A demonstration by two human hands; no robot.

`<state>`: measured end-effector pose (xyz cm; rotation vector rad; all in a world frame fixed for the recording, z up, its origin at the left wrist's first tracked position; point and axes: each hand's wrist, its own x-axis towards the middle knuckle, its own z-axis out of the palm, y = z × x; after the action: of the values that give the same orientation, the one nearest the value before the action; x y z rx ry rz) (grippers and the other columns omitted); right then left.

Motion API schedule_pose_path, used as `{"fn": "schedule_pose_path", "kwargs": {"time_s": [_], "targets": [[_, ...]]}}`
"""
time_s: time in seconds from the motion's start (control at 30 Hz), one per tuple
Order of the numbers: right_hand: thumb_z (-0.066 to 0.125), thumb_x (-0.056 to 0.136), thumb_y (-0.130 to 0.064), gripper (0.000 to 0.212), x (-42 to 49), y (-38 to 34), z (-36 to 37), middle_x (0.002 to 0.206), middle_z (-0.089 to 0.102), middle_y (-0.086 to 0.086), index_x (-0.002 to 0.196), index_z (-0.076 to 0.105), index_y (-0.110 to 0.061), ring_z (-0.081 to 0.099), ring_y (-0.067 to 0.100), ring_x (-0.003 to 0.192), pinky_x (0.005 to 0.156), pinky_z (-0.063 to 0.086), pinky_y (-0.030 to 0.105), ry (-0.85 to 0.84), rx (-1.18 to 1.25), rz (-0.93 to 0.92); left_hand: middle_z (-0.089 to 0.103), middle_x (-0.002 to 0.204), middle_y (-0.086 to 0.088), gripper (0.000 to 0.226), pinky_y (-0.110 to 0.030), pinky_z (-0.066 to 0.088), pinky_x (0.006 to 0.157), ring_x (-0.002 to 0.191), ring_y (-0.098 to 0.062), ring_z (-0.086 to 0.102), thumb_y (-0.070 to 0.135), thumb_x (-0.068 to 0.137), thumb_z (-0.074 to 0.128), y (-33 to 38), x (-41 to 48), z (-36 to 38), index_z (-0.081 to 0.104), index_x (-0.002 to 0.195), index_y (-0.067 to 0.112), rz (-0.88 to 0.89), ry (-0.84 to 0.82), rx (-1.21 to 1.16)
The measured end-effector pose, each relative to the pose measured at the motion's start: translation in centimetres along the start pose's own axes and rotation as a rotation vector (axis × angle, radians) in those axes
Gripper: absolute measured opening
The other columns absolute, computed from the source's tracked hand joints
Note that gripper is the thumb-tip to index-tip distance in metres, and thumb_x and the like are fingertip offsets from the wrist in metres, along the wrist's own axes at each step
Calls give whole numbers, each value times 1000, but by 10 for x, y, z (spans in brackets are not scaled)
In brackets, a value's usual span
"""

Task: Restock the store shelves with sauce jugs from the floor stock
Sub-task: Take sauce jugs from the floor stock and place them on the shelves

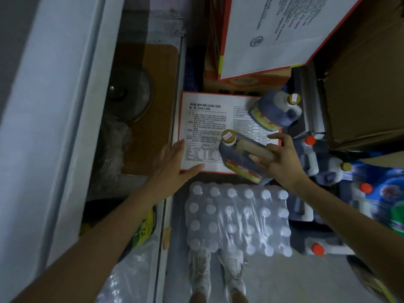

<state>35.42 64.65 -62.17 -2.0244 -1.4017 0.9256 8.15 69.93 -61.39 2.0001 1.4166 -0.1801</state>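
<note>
Sauce jug (238, 157): a dark jug with a gold cap (228, 136) and a red and yellow label, over the near right corner of a printed carton (205, 127) that stood on the floor.
Contact: whether the jug rested on the carton top or was lifted just clear of it could not be told.
Long axis: it ran aslant, base near and to the right, cap far and to the left, so the jug lay tipped well over, not upright.
Right grip (284, 160): fingers curled round the pale handle (255, 149) on the jug's upper side, index finger stretched forward; the handle was probably chosen so one hand could carry the weight.
Left grip (172, 162): fingers straight and spread, holding nothing, at the carton's near left corner, likely steadying the reach; contact was uncertain.
Second jug (275, 112): same kind, gold-capped, tipped at the carton's far right corner, apart from the held one.
Red-capped jugs (310, 141): pale-handled, ranged along the right side beside the right arm.
Bottle pack (238, 217): shrink-wrapped, white caps up, on the floor between the carton and the person's shoes (201, 272).
Stage, as judged: one jug taken in hand from the floor stock, not yet on a shelf.
</note>
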Motion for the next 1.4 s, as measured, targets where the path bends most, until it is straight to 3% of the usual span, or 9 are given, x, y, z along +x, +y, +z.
{"fn": "schedule_pose_path", "kwargs": {"time_s": [0.1,0.23,0.4,0.57,0.7,0.83,1.0,1.2,1.4], "targets": [[78,75,-5,36,-13,-25,-13,117,42,4,71,50,-26,50,25,108,102,39,33,-9,131,-77,24,156,1,101,-51,23,115,143,-25,18,81,74,42,7,2,-1,11,151,23,68,26,-82],[76,74,-1,26,-27,-60,-25,99,44,-8,91,59,7,51,-9,96,86,37,4,-32,346,-116,30,154,2,110,-51,30,112,142,-21,28,78,65,63,15,12,-3,16,150,27,164,84,-151],[72,67,-36,14,-51,-101,-48,120,35,-14,67,61,-27,39,-4,113,93,30,3,-108,298,-235,26,155,0,137,-51,30,113,142,-23,27,82,32,76,17,7,-2,18,147,33,14,-35,-335],[79,70,-31,14,-63,-117,-67,126,40,0,72,67,-23,46,0,115,97,35,8,-194,346,-289,49,138,12,131,-41,46,103,124,-9,51,61,31,93,-2,7,15,28,143,37,-72,-144,-518],[78,64,-41,38,-57,-109,-71,125,44,-3,78,70,-6,49,5,117,102,42,25,-77,406,-183,56,113,21,89,-21,48,95,107,2,56,16,60,89,30,-20,-6,39,134,21,18,-231,-739],[79,56,-52,37,-53,-97,-69,120,54,0,72,68,-21,56,15,111,93,50,38,29,555,5,66,109,15,102,-25,55,83,104,-4,64,51,32,93,46,-42,-6,48,121,29,-14,-153,-897],[79,56,-52,52,-45,-100,-75,82,72,3,88,63,-14,70,20,78,68,54,32,62,849,183,70,100,3,76,-39,56,84,89,-14,69,36,41,93,80,-63,-21,57,106,22,-100,10,-1074],[61,68,-73,89,-41,-128,-90,123,63,19,131,55,-11,60,38,113,101,45,52,-22,1046,256,72,104,-7,86,-47,55,86,92,-28,70,36,40,91,111,-83,-48,59,116,11,-203,152,-1236],[56,38,-93,109,-84,-145,-94,120,67,3,124,58,-27,64,23,111,94,50,42,-268,840,374,73,103,-7,87,-43,56,85,88,-24,72,37,44,84,145,-101,-94,58,122,10,-276,217,-1394]]}}
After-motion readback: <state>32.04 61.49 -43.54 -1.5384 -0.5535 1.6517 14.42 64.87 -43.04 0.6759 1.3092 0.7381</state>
